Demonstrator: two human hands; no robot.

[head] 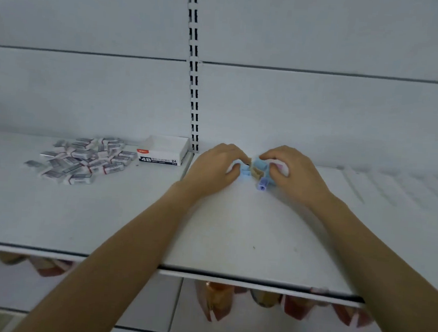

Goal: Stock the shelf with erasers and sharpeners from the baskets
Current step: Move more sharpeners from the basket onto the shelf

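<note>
A small cluster of pastel sharpeners [258, 170], blue, tan and lilac, lies on the white shelf [233, 232] near its back wall. My left hand [215, 167] curls against the cluster's left side, fingers on a blue piece. My right hand [288, 168] cups the right side, fingers bent over a pinkish piece. A lilac sharpener [263, 184] sits at the front of the cluster, between both hands. A loose heap of wrapped white erasers [82, 159] lies at the shelf's back left, apart from both hands.
An open white eraser box marked 4B [162, 153] stands between the eraser heap and the slotted upright [194, 67] on the back wall. Below the shelf edge hang orange and red packets [215, 301]. No basket shows in view.
</note>
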